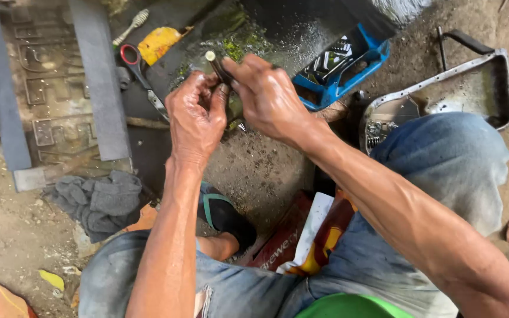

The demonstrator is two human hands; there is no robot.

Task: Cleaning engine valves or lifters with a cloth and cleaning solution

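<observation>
My left hand (194,118) and my right hand (266,94) meet in front of me, above the dirt ground. My right hand pinches a thin dark rod (216,65) with a pale tip that sticks up and left. My left hand's fingers close around the lower end of the same rod, or a small part on it; what sits between the fingers is hidden. Both forearms reach forward over my knees in blue jeans.
A blue tray of metal tools (340,65) lies beyond my right hand. A metal pan (443,76) with small parts is at the right. Red-handled scissors (139,73), a yellow rag (157,42), a grey cloth (101,200) and a ribbed metal panel (54,88) lie left.
</observation>
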